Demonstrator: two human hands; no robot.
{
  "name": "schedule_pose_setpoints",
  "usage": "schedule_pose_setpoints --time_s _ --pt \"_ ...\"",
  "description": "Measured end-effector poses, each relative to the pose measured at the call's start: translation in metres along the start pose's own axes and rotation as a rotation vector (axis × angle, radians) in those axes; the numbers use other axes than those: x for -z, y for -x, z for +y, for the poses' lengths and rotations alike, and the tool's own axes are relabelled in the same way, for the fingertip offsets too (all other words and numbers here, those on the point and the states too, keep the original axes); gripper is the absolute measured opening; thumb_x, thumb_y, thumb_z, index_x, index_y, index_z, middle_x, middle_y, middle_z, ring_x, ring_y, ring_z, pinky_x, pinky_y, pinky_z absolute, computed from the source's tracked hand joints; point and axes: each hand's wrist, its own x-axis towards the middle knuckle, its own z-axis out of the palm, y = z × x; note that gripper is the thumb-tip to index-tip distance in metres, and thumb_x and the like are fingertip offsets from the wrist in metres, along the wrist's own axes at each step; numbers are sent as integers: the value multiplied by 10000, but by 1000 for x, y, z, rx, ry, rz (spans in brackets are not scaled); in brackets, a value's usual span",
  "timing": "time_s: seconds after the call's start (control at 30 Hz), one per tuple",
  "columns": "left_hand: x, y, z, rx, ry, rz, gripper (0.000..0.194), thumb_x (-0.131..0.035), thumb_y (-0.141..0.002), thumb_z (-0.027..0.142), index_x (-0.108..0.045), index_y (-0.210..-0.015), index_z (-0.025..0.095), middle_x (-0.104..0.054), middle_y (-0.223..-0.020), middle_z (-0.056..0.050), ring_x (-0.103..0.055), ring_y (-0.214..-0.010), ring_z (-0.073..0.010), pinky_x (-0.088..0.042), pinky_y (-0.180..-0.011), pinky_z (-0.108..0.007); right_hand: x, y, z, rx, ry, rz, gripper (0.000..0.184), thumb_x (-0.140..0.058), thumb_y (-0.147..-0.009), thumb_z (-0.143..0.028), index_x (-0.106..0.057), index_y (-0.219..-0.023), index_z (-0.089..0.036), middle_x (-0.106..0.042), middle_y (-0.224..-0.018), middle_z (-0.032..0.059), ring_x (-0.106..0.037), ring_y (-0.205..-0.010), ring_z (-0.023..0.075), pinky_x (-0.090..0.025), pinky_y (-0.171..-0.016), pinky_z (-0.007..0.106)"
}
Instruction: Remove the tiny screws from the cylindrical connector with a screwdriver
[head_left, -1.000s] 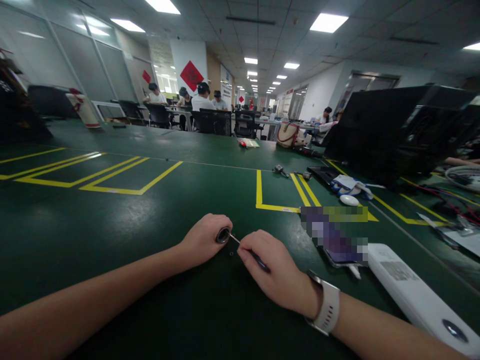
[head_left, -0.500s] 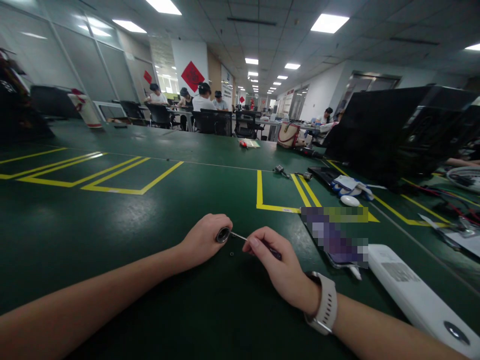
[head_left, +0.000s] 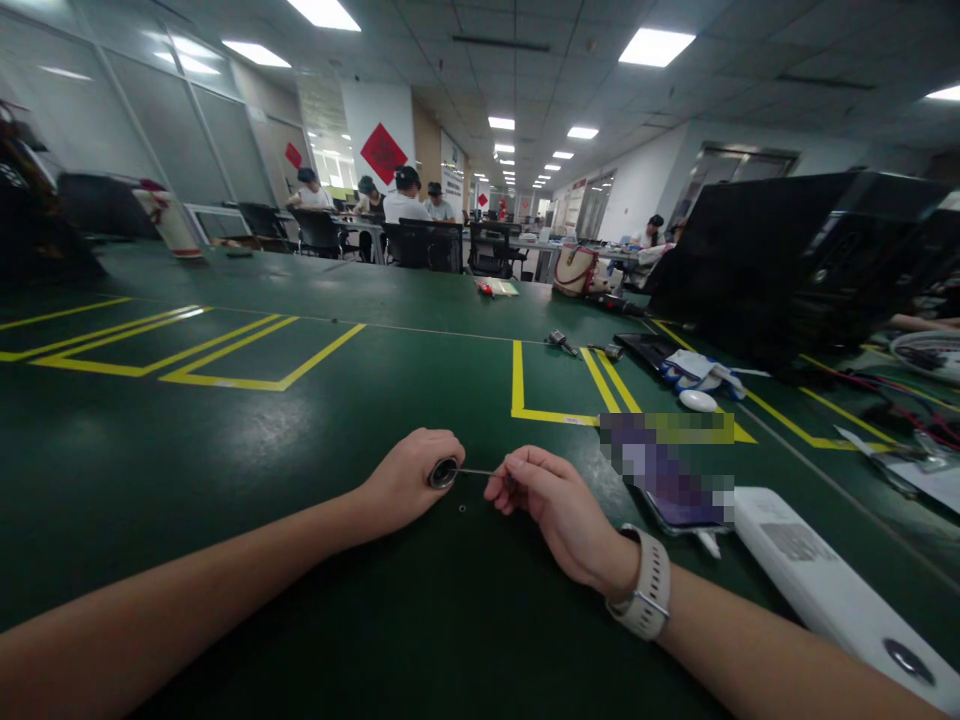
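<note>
- Two bare hands work above a green surface (head_left: 225, 480); the left hand (head_left: 411, 478) is wrapped around a round metal part (head_left: 443, 474), its dark opening facing this way.
- To the right of the round metal part, the right hand (head_left: 562, 510) has its grip pinched on a thin rod (head_left: 474, 471), whose far end meets the part's rim; whether it reaches inside cannot be told.
- Over the past second the right hand has rolled and reset its grip, bringing the rod nearly level, while the left has barely moved. Work on the part appears to be continuing, with a fresh hold on the rod.
- On the round metal part's near side lies a tiny ring (head_left: 462, 508), touched by neither hand.
- Well to its right sit a pixelated phone (head_left: 664, 475) and a long white device (head_left: 825, 585).
</note>
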Motion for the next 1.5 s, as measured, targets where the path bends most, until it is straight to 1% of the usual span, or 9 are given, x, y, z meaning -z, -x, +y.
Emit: schedule_pose_setpoints --time_s 0.07,0.17,0.3,0.4,0.57,0.67,1.07,1.23,1.5 --pt "0 0 0 22 12 -2 98 -471 -758 105 -497 -696 175 -547 -702 11 -503 -670 -141 -375 -657 -276 -1 1 0 20 22 16 184 -556 -815 -323 -595 -732 -163 -630 -721 28 -539 -658 136 -398 -630 273" --pt "1 0 1 31 8 -23 85 -474 -758 110 -510 -712 173 -560 -712 6 -508 -680 -143 -382 -663 -281 -2 5 0 125 182 28 190 -539 -838 -329 -605 -749 -175 -627 -738 23 -545 -693 144 -412 -651 277" --pt "3 0 3 23 -32 -34 94 -476 -747 91 -517 -710 167 -558 -705 3 -509 -679 -149 -374 -667 -289 -2 8 -1 183 371 -24 188 -522 -857 -332 -621 -783 -191 -630 -789 22 -558 -744 155 -432 -677 290" --pt "4 0 4 2 -65 -48 101 -474 -751 86 -524 -708 162 -552 -697 -1 -507 -673 -154 -358 -656 -291 -1 6 0 134 282 -54 186 -519 -858 -321 -617 -790 -177 -638 -794 27 -564 -739 150 -436 -676 291" --pt "4 0 6 -17 -95 -65 127 -463 -758 69 -534 -708 163 -549 -692 -10 -502 -671 -164 -343 -639 -293 1 0 -2 -10 1 -18 162 -551 -828 -286 -601 -757 -149 -635 -732 28 -554 -668 128 -415 -647 276" --pt "5 -1 6 -4 -81 -56 128 -466 -753 62 -530 -709 164 -546 -689 -5 -503 -671 -162 -347 -646 -291 1 -2 -5 -40 -49 -3 157 -570 -809 -277 -601 -737 -141 -635 -702 27 -551 -644 125 -407 -637 275" --pt "2 -2 2 37 -57 -36 112 -485 -709 59 -513 -683 164 -561 -698 -3 -519 -677 -161 -360 -660 -294 2 -1 3 51 0 77 172 -572 -776 -288 -577 -664 -157 -611 -604 9 -513 -565 120 -373 -558 255" --pt "2 -2 2 56 -35 -31 98 -484 -735 85 -532 -709 166 -578 -726 -9 -527 -696 -166 -370 -672 -303 3 1 0 86 52 184 172 -545 -769 -270 -561 -634 -165 -579 -556 -4 -488 -536 116 -357 -530 250" --pt "-1 0 -3 218 105 69 81 -542 -758 248 -517 -726 178 -549 -708 9 -525 -651 -152 -396 -583 -265 5 -2 0 114 76 292 173 -548 -779 -277 -562 -648 -166 -572 -601 -8 -486 -572 117 -364 -553 253"
